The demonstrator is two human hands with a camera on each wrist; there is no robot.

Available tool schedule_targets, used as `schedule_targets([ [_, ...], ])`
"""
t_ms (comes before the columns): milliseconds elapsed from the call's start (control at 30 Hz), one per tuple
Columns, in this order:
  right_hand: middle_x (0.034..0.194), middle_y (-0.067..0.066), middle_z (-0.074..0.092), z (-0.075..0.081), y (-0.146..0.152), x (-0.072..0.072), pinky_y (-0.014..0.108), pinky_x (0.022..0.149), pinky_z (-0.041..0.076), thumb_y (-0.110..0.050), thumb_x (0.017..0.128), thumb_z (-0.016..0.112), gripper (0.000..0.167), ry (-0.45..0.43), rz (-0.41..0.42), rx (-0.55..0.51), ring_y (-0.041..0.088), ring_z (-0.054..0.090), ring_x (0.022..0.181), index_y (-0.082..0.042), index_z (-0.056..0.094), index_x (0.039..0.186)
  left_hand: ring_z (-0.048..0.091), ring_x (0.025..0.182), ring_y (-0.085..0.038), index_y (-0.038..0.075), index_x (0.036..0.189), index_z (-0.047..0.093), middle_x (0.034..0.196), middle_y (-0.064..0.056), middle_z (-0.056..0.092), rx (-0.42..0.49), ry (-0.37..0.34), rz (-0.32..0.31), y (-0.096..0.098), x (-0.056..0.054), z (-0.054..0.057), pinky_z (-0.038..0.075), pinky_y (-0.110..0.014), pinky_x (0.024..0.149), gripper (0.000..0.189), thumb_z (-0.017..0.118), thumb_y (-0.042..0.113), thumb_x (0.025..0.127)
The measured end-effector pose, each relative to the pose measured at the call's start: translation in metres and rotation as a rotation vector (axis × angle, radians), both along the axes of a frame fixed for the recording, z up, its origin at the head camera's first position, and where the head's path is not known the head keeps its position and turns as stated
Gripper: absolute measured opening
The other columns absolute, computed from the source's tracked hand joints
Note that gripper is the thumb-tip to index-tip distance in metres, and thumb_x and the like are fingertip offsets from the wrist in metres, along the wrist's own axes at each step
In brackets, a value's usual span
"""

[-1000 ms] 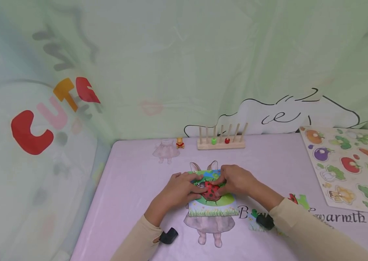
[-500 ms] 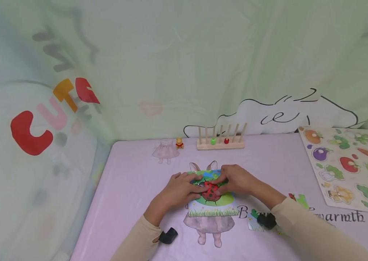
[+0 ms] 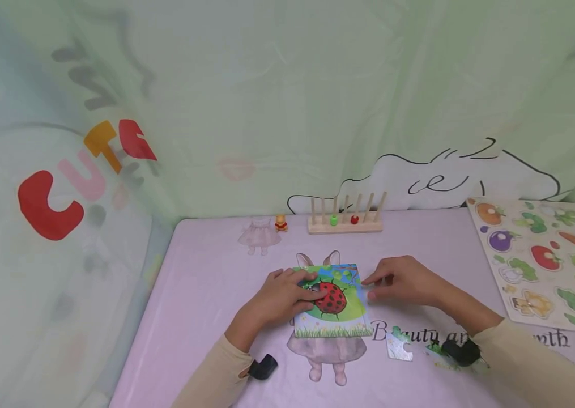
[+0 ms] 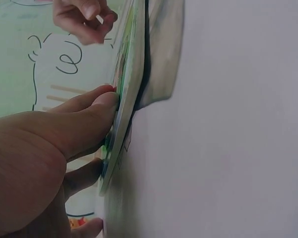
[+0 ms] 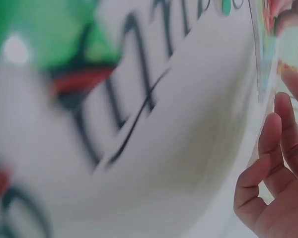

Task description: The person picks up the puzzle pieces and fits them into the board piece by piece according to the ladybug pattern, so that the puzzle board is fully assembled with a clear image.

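Square picture board, flat on the pink tablecloth over the printed rabbit. Face shows a red ladybird with black spots, thin black legs and dark head partly under fingers; green ground around it, blue with a branch at upper right, pale strip with grass tufts along the near edge. In the left wrist view its edge is thin and pale. Left hand: fingertips rest on the board's left part, fingers extended, not wrapped around it. Right hand: just beside the right edge, thumb and forefinger parted, grasping nothing. Loose puzzle piece lies to the near right, printed white and green. Farther off: peg rack, bear figure, vegetable board at right.
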State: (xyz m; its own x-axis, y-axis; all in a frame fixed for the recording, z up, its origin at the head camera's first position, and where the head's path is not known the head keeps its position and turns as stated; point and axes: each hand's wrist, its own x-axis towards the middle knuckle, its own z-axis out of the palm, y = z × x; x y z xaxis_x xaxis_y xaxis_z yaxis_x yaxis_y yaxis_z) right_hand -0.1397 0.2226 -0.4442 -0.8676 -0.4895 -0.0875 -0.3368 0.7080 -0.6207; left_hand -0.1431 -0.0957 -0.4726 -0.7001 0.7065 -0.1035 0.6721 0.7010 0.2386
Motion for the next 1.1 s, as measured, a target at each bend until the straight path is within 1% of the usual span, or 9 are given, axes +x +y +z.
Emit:
schedule_targets([
  [167, 0.084, -0.015, 0.066, 0.006, 0.018, 0.01, 0.021, 0.066, 0.048, -0.037, 0.08, 0.087, 0.026, -0.02, -0.055, 0.034, 0.002, 0.054, 0.075, -0.022, 0.083, 0.101, 0.044, 0.142, -0.019, 0.048, 0.142, 0.056, 0.157, 0.008, 0.047, -0.003, 0.003, -0.005, 0.0, 0.0, -0.001, 0.035, -0.057, 0.115, 0.04, 0.059, 0.044, 0.102],
  [400, 0.09, -0.018, 0.068, 0.011, 0.049, 0.023, 0.022, 0.07, 0.05, -0.039, 0.08, 0.086, 0.023, 0.011, -0.101, 0.07, 0.0, 0.056, 0.082, -0.027, 0.081, 0.098, 0.042, 0.145, -0.02, 0.047, 0.143, 0.055, 0.158, 0.008, 0.046, 0.004, -0.019, 0.003, 0.001, 0.0, 0.001, 0.034, -0.057, 0.116, 0.041, 0.059, 0.043, 0.102],
  [500, 0.091, -0.017, 0.069, 0.013, 0.062, 0.027, 0.021, 0.069, 0.05, -0.042, 0.08, 0.086, 0.024, -0.005, -0.134, 0.1, 0.001, 0.055, 0.084, -0.028, 0.081, 0.098, 0.042, 0.145, -0.021, 0.048, 0.143, 0.054, 0.158, 0.008, 0.046, -0.001, -0.021, 0.007, 0.0, 0.0, 0.001, 0.033, -0.057, 0.116, 0.041, 0.059, 0.043, 0.102],
  [567, 0.093, -0.016, 0.069, 0.012, 0.069, 0.029, 0.021, 0.068, 0.05, -0.044, 0.079, 0.086, 0.025, -0.024, -0.161, 0.129, 0.001, 0.055, 0.084, -0.028, 0.081, 0.099, 0.042, 0.146, -0.021, 0.048, 0.143, 0.054, 0.158, 0.008, 0.046, -0.005, -0.02, 0.008, 0.0, 0.0, 0.001, 0.033, -0.056, 0.117, 0.041, 0.058, 0.043, 0.102],
  [667, 0.094, -0.015, 0.07, 0.011, 0.081, 0.031, 0.021, 0.069, 0.05, -0.044, 0.078, 0.086, 0.026, -0.033, -0.179, 0.17, 0.002, 0.055, 0.084, -0.029, 0.081, 0.099, 0.042, 0.146, -0.02, 0.049, 0.143, 0.054, 0.158, 0.008, 0.045, -0.01, -0.019, 0.007, 0.0, 0.0, 0.001, 0.033, -0.056, 0.117, 0.041, 0.058, 0.043, 0.102],
  [900, 0.096, -0.015, 0.07, 0.007, 0.108, 0.033, 0.02, 0.072, 0.049, -0.048, 0.074, 0.088, 0.027, -0.052, -0.202, 0.236, 0.001, 0.057, 0.087, -0.033, 0.079, 0.095, 0.042, 0.144, -0.019, 0.049, 0.143, 0.054, 0.158, 0.008, 0.046, -0.022, -0.012, 0.001, 0.0, 0.0, 0.002, 0.034, -0.056, 0.117, 0.041, 0.058, 0.044, 0.102],
  [1000, 0.097, -0.014, 0.07, 0.005, 0.118, 0.033, 0.021, 0.072, 0.049, -0.046, 0.074, 0.088, 0.025, -0.064, -0.208, 0.246, 0.005, 0.058, 0.089, -0.033, 0.079, 0.094, 0.043, 0.144, -0.019, 0.049, 0.143, 0.054, 0.158, 0.008, 0.046, -0.028, -0.007, -0.001, 0.0, 0.0, 0.002, 0.034, -0.056, 0.116, 0.041, 0.058, 0.045, 0.102],
  [1100, 0.098, -0.011, 0.07, 0.003, 0.126, 0.034, 0.023, 0.072, 0.05, -0.04, 0.075, 0.088, 0.023, -0.083, -0.212, 0.246, 0.012, 0.059, 0.091, -0.03, 0.079, 0.093, 0.043, 0.144, -0.02, 0.049, 0.143, 0.054, 0.158, 0.008, 0.045, -0.028, -0.006, -0.001, 0.0, 0.001, 0.002, 0.034, -0.056, 0.116, 0.041, 0.057, 0.044, 0.103],
])
